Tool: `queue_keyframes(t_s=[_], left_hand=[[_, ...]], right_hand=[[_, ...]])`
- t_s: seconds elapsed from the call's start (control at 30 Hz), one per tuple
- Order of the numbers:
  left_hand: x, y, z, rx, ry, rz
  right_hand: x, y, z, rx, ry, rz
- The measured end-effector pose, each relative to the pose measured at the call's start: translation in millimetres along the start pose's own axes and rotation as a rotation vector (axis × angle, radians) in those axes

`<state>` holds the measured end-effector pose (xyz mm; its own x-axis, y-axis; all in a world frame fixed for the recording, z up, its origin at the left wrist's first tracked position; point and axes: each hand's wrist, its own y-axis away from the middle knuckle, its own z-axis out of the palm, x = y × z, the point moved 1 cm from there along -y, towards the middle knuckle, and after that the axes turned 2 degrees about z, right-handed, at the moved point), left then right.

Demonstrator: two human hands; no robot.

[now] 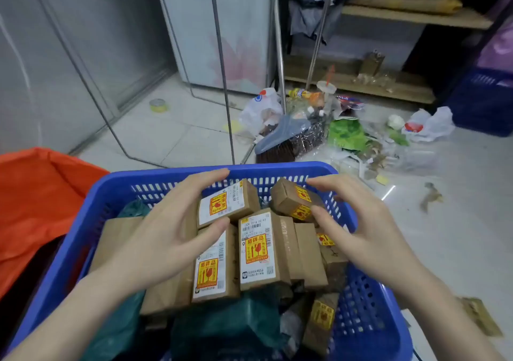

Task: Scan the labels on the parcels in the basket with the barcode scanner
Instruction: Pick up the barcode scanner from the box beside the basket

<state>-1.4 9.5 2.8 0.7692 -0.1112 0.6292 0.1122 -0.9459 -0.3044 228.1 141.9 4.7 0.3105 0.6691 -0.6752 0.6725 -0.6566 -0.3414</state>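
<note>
Cardboard parcel (225, 203) pinched in left hand (166, 235), right hand (361, 230) spread open over blue basket (369, 319)

Labels on the parcels in the blue basket (369, 299)

The centre parcel (259, 251) carried a white label reading "328 1318 00 97" above a yellow-and-red sticker marked "易碎品"; at its 9 o'clock, the neighbouring parcel (215, 266) bore the same "易碎品" sticker; other print was too blurred.

This looks like the back room of a small parcel depot: a blue perforated plastic basket (361, 319) heaped with brown cardboard parcels (259, 249) bearing shipping labels, rough wooden shelving (410, 16) along the wall, and swept-up plastic litter (347, 132) beside a brown-bristled broom (277, 146) on the pale tiled floor (177, 132).
</note>
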Motion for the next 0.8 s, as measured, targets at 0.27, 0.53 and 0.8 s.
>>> queue_keyframes(t_s=[0.27,0.53,0.8], left_hand=[[56.8,-8.6,19.7,-0.018,0.04,0.057],[98.6,-56.9,124.6,-0.218,0.087,0.184],[77.9,-82.1,242.9,-0.472,-0.112,0.309]], right_hand=[[-4.2,43.3,-58.4,0.127,0.043,0.084],[56.5,95.0,-96.7,0.191,0.086,0.297],[151.6,137.6,-80.4,0.153,0.101,0.526]])
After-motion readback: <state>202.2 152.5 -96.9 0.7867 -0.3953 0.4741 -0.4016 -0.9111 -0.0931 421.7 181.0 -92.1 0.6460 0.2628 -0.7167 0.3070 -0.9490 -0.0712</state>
